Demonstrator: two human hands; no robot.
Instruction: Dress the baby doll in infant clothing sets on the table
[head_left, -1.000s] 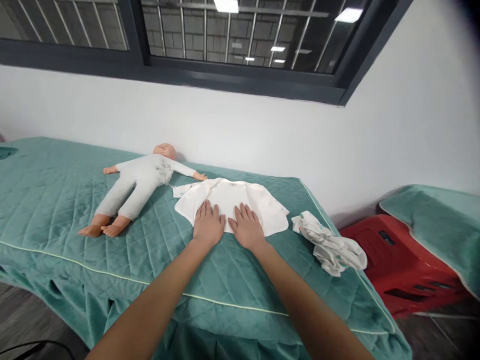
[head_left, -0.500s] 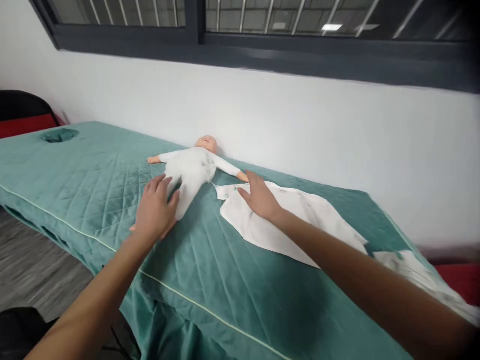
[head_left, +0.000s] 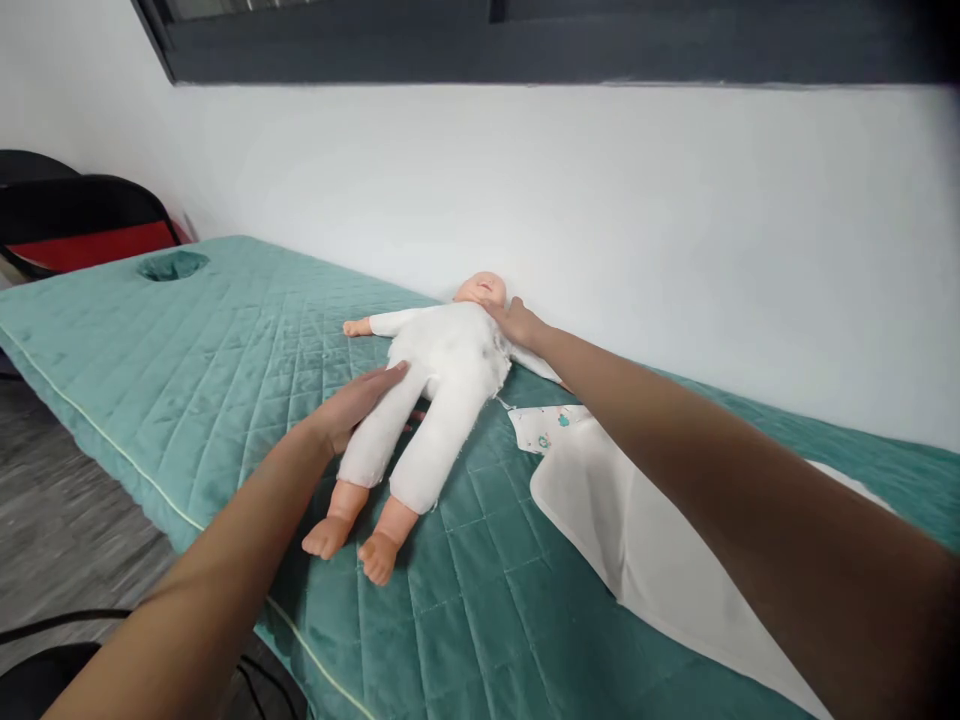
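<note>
Shifted from the white garment [head_left: 645, 560] at four o'clock, the hands reach the doll [head_left: 450, 345] at twelve: left hand [head_left: 356, 402] spread around a thigh, right hand [head_left: 521, 325] at its shoulder, grip unclear.

Hands [head_left: 367, 400] on doll [head_left: 450, 345] (face up).

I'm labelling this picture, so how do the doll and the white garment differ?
The doll is padded and rounded, while the garment lies thin and flat. The doll's cloth body is plain white; the garment has a small coloured print on one part. The left hand is at the doll's leg; neither hand is on the garment. Both rest on the green quilted cover.
</note>
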